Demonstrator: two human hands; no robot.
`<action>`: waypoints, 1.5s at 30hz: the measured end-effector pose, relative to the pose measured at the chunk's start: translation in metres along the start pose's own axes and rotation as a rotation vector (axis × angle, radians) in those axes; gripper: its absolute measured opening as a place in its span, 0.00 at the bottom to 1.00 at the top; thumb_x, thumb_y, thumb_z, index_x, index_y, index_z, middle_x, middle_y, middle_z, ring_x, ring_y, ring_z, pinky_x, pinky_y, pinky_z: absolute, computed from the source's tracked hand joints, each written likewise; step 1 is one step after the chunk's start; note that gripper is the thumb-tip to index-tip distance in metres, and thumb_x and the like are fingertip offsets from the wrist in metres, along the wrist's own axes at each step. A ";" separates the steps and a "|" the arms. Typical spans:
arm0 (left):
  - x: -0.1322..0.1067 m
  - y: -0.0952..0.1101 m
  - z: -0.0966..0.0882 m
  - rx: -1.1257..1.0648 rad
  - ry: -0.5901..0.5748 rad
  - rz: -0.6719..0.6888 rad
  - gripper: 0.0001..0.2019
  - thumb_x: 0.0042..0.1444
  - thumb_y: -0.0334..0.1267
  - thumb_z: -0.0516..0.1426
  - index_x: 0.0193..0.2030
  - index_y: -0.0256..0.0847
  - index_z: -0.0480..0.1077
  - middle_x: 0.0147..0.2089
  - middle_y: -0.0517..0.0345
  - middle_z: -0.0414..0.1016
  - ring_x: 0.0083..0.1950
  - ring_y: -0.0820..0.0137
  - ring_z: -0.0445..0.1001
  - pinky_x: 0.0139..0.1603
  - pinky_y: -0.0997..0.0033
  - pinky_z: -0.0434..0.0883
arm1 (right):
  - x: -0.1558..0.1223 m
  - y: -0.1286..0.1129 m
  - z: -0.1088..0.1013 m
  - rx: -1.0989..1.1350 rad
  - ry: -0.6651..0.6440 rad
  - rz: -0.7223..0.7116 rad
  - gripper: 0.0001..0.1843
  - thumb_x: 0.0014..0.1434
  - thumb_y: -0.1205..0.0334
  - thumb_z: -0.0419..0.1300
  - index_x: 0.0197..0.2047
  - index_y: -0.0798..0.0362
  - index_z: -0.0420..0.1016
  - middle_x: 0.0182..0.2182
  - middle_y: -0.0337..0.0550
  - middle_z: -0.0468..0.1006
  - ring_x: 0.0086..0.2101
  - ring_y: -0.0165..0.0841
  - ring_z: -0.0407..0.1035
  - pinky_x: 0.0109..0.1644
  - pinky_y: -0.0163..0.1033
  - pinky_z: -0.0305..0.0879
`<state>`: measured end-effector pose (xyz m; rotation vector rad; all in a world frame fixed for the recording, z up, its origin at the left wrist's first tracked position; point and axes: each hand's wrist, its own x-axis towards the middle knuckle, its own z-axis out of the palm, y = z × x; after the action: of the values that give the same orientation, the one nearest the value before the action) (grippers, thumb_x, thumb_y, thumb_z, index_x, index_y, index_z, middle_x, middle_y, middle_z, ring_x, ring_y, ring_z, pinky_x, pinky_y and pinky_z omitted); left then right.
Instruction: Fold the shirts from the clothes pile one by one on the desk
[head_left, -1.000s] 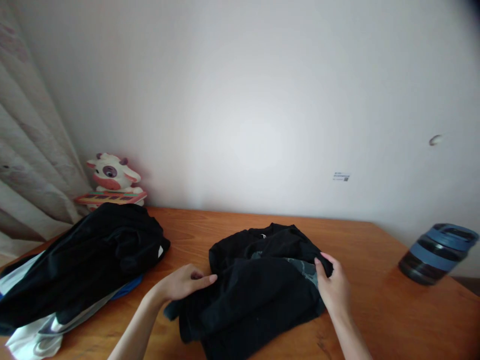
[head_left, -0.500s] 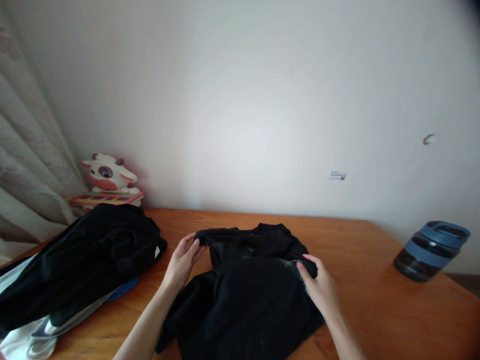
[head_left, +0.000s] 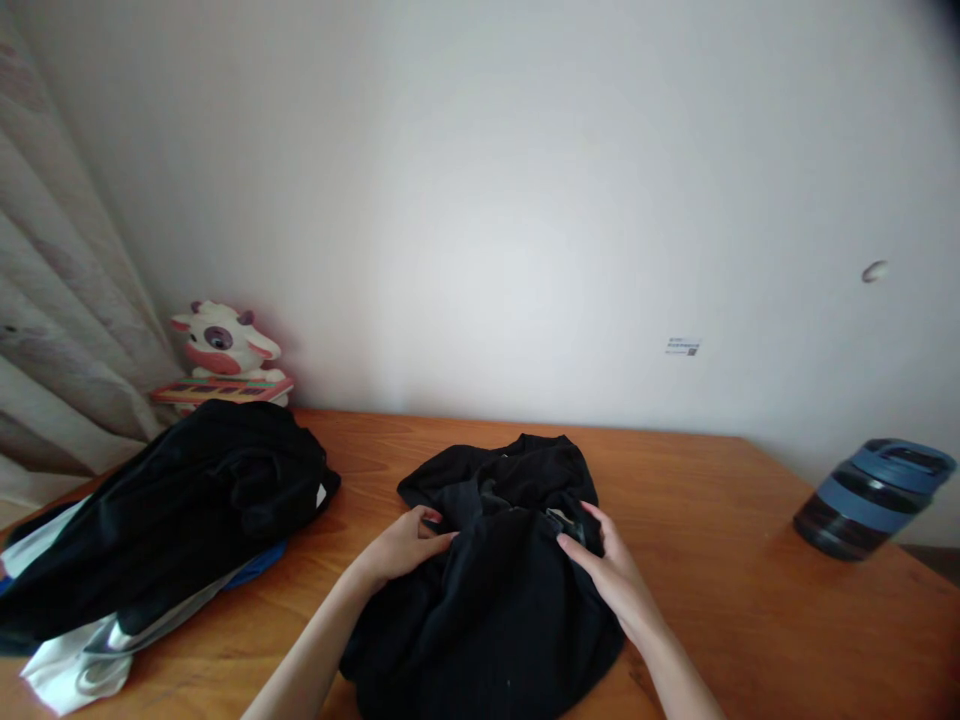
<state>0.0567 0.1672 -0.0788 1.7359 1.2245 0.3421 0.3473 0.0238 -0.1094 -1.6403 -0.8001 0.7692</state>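
A black T-shirt (head_left: 517,610) lies rumpled on the wooden table, its collar toward the wall and its lower part toward me. My left hand (head_left: 406,545) grips the left side of the shirt, thumb on top and fingertips partly hidden in the folds. On the opposite side my right hand (head_left: 606,565) pinches the cloth beside a small greyish print. Between the hands the fabric is bunched into folds, with one sleeve spread out at the far left.
A pile of clothes (head_left: 187,520), mostly black with white and blue pieces beneath, lies at left. Behind it stands a cow toy keyboard (head_left: 225,350) near the curtain (head_left: 67,300). A blue-banded bottle (head_left: 870,500) stands at right on the wooden table (head_left: 720,560).
My left hand has let go of the sleeve edge and moved down and right to the shirt's side. My right hand has shifted slightly left, and the shirt is bunched narrower.
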 end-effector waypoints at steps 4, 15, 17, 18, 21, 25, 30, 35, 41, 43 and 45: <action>-0.005 0.004 0.008 0.081 0.071 -0.005 0.31 0.46 0.72 0.58 0.35 0.42 0.67 0.27 0.59 0.75 0.33 0.62 0.75 0.32 0.67 0.65 | -0.014 -0.006 0.018 0.030 -0.223 -0.085 0.42 0.53 0.45 0.67 0.67 0.45 0.58 0.59 0.46 0.75 0.60 0.43 0.69 0.68 0.50 0.58; 0.012 -0.012 0.010 -0.648 0.169 0.159 0.26 0.46 0.59 0.68 0.33 0.45 0.61 0.21 0.72 0.67 0.21 0.77 0.64 0.24 0.77 0.61 | 0.000 0.011 0.005 -0.197 -0.157 -0.336 0.26 0.61 0.46 0.56 0.60 0.44 0.69 0.62 0.45 0.73 0.63 0.42 0.64 0.70 0.53 0.55; 0.015 -0.011 -0.006 -0.909 0.362 0.211 0.24 0.44 0.53 0.70 0.34 0.44 0.62 0.27 0.67 0.73 0.27 0.76 0.72 0.32 0.76 0.69 | 0.013 0.018 -0.009 -0.194 0.110 -0.292 0.31 0.58 0.40 0.56 0.59 0.48 0.69 0.61 0.51 0.73 0.63 0.46 0.65 0.69 0.54 0.56; 0.016 -0.010 -0.014 -1.028 0.450 0.266 0.23 0.44 0.50 0.71 0.34 0.44 0.63 0.33 0.63 0.77 0.34 0.73 0.76 0.39 0.73 0.73 | 0.017 0.019 -0.015 -0.187 0.249 -0.260 0.35 0.56 0.36 0.56 0.59 0.50 0.68 0.61 0.54 0.73 0.62 0.48 0.65 0.68 0.54 0.57; 0.015 -0.013 -0.035 -1.102 0.625 0.362 0.20 0.46 0.50 0.69 0.36 0.45 0.66 0.46 0.56 0.78 0.49 0.65 0.78 0.52 0.63 0.74 | 0.020 0.016 -0.026 -0.266 0.450 -0.221 0.47 0.53 0.28 0.53 0.62 0.58 0.64 0.59 0.64 0.72 0.59 0.52 0.67 0.65 0.55 0.62; 0.005 -0.020 -0.039 -0.301 0.593 0.124 0.22 0.45 0.60 0.66 0.30 0.44 0.68 0.30 0.57 0.75 0.39 0.58 0.77 0.45 0.58 0.72 | 0.005 0.002 -0.025 -0.608 0.302 -0.127 0.47 0.54 0.26 0.51 0.58 0.59 0.69 0.54 0.67 0.76 0.55 0.59 0.71 0.59 0.60 0.65; -0.013 -0.009 -0.017 0.077 0.318 0.202 0.20 0.44 0.56 0.67 0.34 0.43 0.73 0.35 0.53 0.79 0.41 0.56 0.77 0.44 0.60 0.70 | -0.002 0.003 -0.021 -0.587 -0.079 -0.210 0.32 0.55 0.38 0.58 0.55 0.50 0.72 0.50 0.54 0.82 0.52 0.52 0.75 0.56 0.54 0.68; -0.013 0.008 -0.008 -0.524 0.174 0.199 0.21 0.44 0.55 0.68 0.36 0.42 0.73 0.32 0.61 0.77 0.35 0.67 0.75 0.36 0.71 0.70 | 0.015 0.011 -0.033 -0.174 0.165 -0.192 0.35 0.52 0.37 0.61 0.56 0.51 0.73 0.53 0.52 0.81 0.56 0.49 0.72 0.62 0.50 0.66; -0.004 0.003 -0.017 -1.017 0.562 0.074 0.23 0.43 0.50 0.72 0.42 0.44 0.71 0.40 0.58 0.79 0.39 0.69 0.79 0.40 0.74 0.74 | 0.024 0.014 -0.051 0.045 0.288 -0.016 0.47 0.53 0.32 0.61 0.69 0.48 0.62 0.51 0.48 0.82 0.53 0.45 0.75 0.56 0.46 0.71; -0.009 -0.001 -0.021 -0.889 0.404 0.022 0.24 0.46 0.48 0.72 0.47 0.45 0.71 0.44 0.55 0.80 0.43 0.65 0.80 0.42 0.71 0.76 | 0.020 0.013 -0.052 -0.176 0.260 -0.059 0.40 0.48 0.33 0.66 0.57 0.50 0.76 0.46 0.52 0.84 0.52 0.52 0.76 0.56 0.51 0.71; -0.018 -0.003 -0.025 -0.768 0.163 0.007 0.24 0.49 0.49 0.70 0.51 0.45 0.71 0.46 0.51 0.81 0.46 0.61 0.81 0.46 0.65 0.76 | 0.013 0.009 -0.051 -0.331 0.200 -0.109 0.31 0.43 0.35 0.70 0.43 0.49 0.83 0.42 0.53 0.84 0.51 0.56 0.76 0.56 0.54 0.70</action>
<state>0.0298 0.1651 -0.0631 1.0593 1.0064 0.8464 0.3974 0.0059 -0.1100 -1.9140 -0.8980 0.4020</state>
